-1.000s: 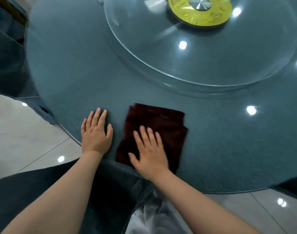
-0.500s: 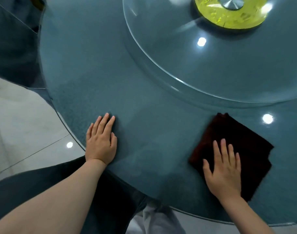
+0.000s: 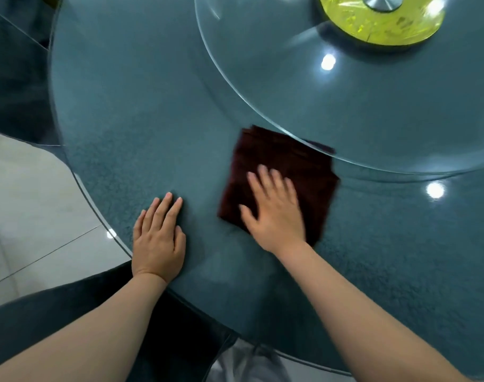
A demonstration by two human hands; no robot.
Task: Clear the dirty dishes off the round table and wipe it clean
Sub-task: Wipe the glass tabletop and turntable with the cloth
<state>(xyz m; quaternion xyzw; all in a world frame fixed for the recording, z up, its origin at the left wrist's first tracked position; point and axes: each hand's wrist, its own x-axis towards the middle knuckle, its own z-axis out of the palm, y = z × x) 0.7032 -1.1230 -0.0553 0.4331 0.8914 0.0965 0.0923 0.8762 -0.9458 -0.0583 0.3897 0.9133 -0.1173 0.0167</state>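
The round table [image 3: 141, 111] has a dark teal glass top. A folded dark red cloth [image 3: 296, 166] lies flat on it, its far corner tucked under the rim of the clear glass turntable [image 3: 345, 111]. My right hand [image 3: 274, 213] presses flat on the cloth's near half with straight, spread fingers and looks blurred. My left hand [image 3: 159, 238] rests flat on the bare table near its front edge, to the left of the cloth, fingers straight. No dishes are in sight.
A yellow-green disc with a metal hub [image 3: 381, 20] sits at the turntable's centre. Light tiled floor [image 3: 28, 210] shows left of the table edge. My dark clothing [image 3: 70, 307] lies below the table's front rim.
My right hand slid the cloth far to the right, then back left and further from me, up to the turntable's rim. My left hand stayed flat on the table.
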